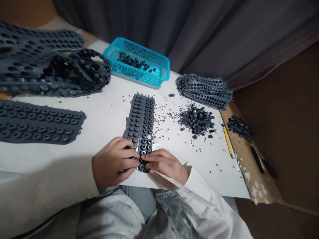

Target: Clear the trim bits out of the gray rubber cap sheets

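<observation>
From where I stand, the biggest thing is the white tabletop [107, 122], and the studded rubber strip [140, 116] runs down it, its six o'clock end close to the near edge; a hard push or tug there could make it slide or tear, I'd judge. At the strip's twelve o'clock sits a perforated turquoise basket [139, 74], its floor partly covered with small black pieces [134, 62]. Over the strip's near end, the left hand [116, 162] has its fingers half curled and touching; the right hand [165, 164] is bunched nearly closed at the studs. I can't tell whether either grips anything. At three o'clock, a loose black heap [196, 119] could scatter if a sleeve brushed it, and tiny dark discs [210, 172] might get trapped underneath the strip.
</observation>
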A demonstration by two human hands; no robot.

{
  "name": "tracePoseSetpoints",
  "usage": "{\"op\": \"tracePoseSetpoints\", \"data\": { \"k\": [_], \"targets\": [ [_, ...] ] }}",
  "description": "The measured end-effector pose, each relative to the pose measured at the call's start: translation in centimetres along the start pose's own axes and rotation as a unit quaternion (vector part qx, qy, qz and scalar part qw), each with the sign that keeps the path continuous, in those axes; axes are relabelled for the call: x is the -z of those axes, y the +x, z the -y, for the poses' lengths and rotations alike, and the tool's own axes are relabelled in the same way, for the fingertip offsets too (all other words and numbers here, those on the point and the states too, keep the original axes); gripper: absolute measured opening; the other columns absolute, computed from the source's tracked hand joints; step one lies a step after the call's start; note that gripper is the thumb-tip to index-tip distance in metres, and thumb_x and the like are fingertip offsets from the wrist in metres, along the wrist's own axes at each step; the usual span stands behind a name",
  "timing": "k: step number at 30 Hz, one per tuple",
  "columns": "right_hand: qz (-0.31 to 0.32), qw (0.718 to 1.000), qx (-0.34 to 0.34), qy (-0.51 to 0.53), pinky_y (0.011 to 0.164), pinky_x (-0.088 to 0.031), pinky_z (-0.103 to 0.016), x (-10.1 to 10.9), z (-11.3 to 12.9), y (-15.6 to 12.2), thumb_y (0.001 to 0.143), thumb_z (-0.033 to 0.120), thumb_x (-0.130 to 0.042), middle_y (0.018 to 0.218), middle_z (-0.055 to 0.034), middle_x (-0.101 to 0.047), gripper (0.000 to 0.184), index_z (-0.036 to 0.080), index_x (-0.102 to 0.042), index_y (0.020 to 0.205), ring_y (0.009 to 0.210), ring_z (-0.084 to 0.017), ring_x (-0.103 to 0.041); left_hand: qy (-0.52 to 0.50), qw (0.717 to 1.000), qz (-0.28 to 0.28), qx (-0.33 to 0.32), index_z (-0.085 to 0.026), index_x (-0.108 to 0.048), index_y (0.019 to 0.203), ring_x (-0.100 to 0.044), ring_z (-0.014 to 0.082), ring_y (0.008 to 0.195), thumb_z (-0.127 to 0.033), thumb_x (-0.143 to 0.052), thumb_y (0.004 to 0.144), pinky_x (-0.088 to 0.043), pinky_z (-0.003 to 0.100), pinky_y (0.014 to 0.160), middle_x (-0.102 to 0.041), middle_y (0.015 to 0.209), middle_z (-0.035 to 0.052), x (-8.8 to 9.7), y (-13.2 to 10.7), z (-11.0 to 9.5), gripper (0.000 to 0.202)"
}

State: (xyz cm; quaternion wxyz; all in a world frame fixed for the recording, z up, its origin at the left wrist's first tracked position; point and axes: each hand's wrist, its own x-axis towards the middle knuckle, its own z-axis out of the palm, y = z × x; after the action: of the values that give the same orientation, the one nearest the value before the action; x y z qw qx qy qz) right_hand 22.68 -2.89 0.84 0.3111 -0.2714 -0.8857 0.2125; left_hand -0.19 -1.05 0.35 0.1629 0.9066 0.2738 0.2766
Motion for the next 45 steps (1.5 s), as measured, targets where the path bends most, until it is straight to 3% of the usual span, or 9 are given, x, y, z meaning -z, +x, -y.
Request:
{"op": "tracePoseSetpoints", "data": {
  "k": [7, 11, 23, 40, 45],
  "targets": [
    [-0.011, 0.984, 0.095, -0.153, 0.076, -0.058, -0.035, -0.7, 0.0, -0.2, 0.079, 0.006, -0.063, 0.105, -0.0122, -0.068, 0.014, 0.017, -0.055, 0.078, 0.101, -0.021, -0.06, 0.024, 0.999, 0.027, -0.003, -0.025, -0.068, 0.079, -0.051, 0.0206, 0.087, -0.022, -0.056, 0.078, -0.035, 0.04, 0.082, -0.069, 0.086, -0.0012, 0.2, 0.4, -0.4, 0.012],
    [-0.021, 0.977, 0.087, -0.195, 0.076, -0.058, -0.034, -1.0, 0.3, -0.3, 0.079, 0.006, -0.062, 0.103, -0.0123, -0.068, 0.016, 0.019, -0.053, 0.077, 0.103, -0.021, -0.058, 0.044, 0.998, 0.051, -0.013, -0.024, -0.067, 0.08, -0.05, 0.0197, 0.085, -0.022, -0.056, 0.078, -0.035, 0.039, 0.082, -0.067, 0.082, -0.0009, 0.2, 0.5, -0.4, 0.011],
    [-0.033, 0.957, 0.108, -0.266, 0.075, -0.058, -0.034, -1.5, 0.1, -0.2, 0.079, 0.007, -0.063, 0.106, -0.0148, -0.065, 0.014, 0.018, -0.054, 0.083, 0.1, -0.022, -0.058, 0.033, 0.998, 0.032, -0.04, -0.022, -0.063, 0.08, -0.049, 0.0202, 0.084, -0.02, -0.056, 0.078, -0.036, 0.039, 0.081, -0.065, 0.078, -0.0004, -0.2, 0.2, 0.0, 0.007],
    [-0.073, 0.918, 0.074, -0.384, 0.076, -0.057, -0.033, -1.8, 1.3, 0.5, 0.084, 0.01, -0.056, 0.102, -0.0154, -0.068, 0.006, 0.015, -0.055, 0.086, 0.093, -0.021, -0.061, 0.061, 0.994, 0.023, -0.082, -0.025, -0.068, 0.094, -0.05, 0.0198, 0.085, -0.026, -0.051, 0.085, -0.038, 0.037, 0.082, -0.071, 0.09, 0.0009, 0.5, 0.0, 0.5, 0.019],
    [-0.092, 0.943, 0.035, -0.318, 0.077, -0.057, -0.036, -1.4, 0.3, 0.0, 0.086, 0.007, -0.051, 0.107, -0.02, -0.066, 0.012, 0.012, -0.055, 0.096, 0.099, -0.024, -0.059, 0.023, 0.996, 0.028, -0.085, -0.024, -0.066, 0.097, -0.049, 0.0214, 0.088, -0.022, -0.052, 0.084, -0.038, 0.039, 0.081, -0.071, 0.095, -0.0001, 0.3, -0.2, 0.8, 0.019]
  ]
}}
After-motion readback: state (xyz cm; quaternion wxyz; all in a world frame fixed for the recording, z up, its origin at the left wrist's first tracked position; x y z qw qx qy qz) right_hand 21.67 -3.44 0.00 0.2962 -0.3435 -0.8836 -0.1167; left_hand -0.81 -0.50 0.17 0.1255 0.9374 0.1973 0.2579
